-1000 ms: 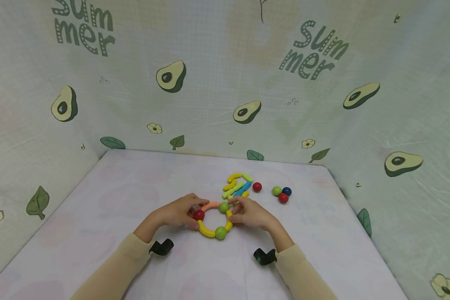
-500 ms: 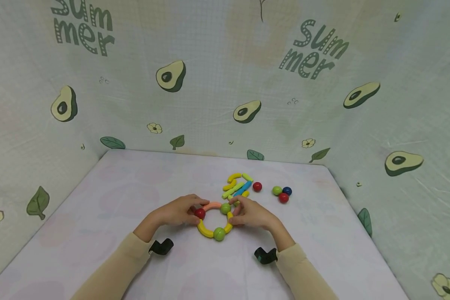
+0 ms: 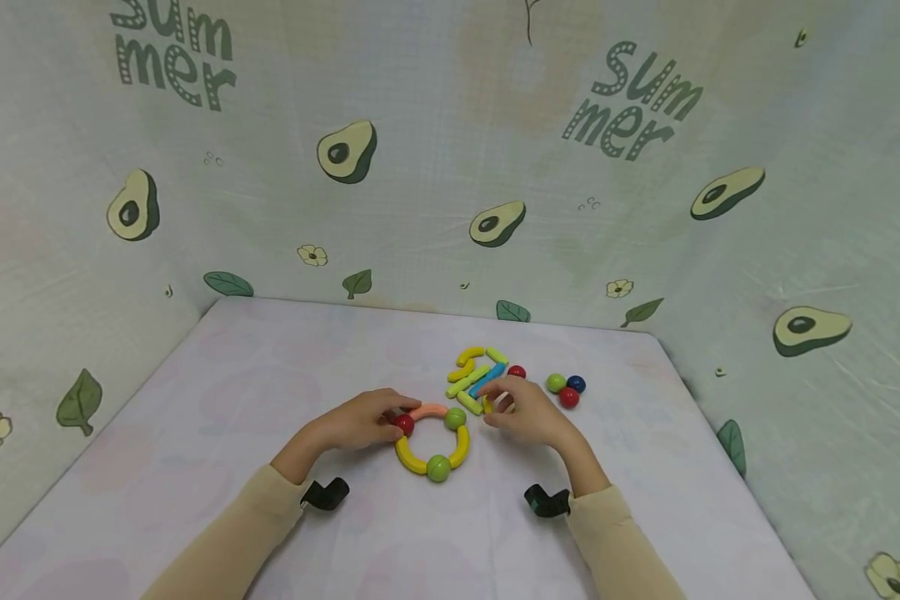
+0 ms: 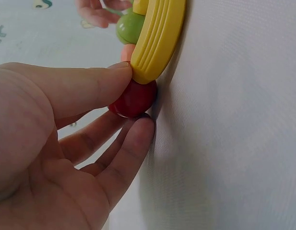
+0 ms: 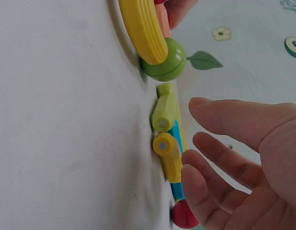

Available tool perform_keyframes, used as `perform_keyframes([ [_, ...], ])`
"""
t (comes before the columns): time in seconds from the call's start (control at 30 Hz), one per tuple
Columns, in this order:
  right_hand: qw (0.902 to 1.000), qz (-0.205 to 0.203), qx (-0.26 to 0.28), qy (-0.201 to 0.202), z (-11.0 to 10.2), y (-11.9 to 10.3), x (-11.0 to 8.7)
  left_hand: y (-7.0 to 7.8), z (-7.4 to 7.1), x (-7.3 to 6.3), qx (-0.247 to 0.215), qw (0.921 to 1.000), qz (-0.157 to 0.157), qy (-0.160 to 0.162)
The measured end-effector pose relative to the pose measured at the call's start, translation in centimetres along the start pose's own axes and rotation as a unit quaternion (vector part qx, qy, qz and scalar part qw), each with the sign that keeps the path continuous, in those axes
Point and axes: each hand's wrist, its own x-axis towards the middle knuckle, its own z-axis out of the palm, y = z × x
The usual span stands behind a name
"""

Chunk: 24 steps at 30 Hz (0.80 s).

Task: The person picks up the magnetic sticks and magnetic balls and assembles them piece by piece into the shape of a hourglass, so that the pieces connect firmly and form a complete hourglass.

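On the table lies a ring of toy building pieces: a red ball (image 4: pixel 136 101), a salmon curved stick (image 3: pixel 429 411), two green balls (image 3: pixel 438 468) and two yellow curved sticks (image 3: pixel 411 458). My left hand (image 3: pixel 360 421) pinches the red ball at the ring's left side, thumb tip right by the end of a yellow stick. Free of the ring, my right hand (image 3: pixel 527 410) hovers with fingers apart and nothing between them. Nearest to it are a yellow stick (image 5: pixel 172 163) and a short light green stick (image 5: pixel 163 112), the yellow one partly hidden by the fingers in the head view.
Behind the ring are more loose sticks: yellow curved ones (image 3: pixel 471 353), a long light green one (image 3: pixel 468 381) and a blue one (image 3: pixel 489 378). A red ball (image 3: pixel 517 372) lies beside them. Farther right, a green ball (image 3: pixel 556 383), a dark blue ball (image 3: pixel 576 384) and another red ball (image 3: pixel 568 397) cluster together.
My right hand has let go of the ring's right yellow stick and moved right and back towards the loose sticks. The left hand stays on the red ball; the ring has shifted slightly right.
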Motion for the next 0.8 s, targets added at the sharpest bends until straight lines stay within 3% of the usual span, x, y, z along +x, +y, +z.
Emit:
perform_keyframes([
  [0.33,0.9996,-0.015,-0.017,0.014,0.8,0.9,0.5,0.0,-0.2,-0.2,-0.011,0.9995,-0.028,-0.001],
  [0.8,0.9955,-0.033,-0.086,0.021,2.1,0.8,1.3,0.0,-0.4,-0.2,-0.009,0.9997,-0.020,-0.002],
])
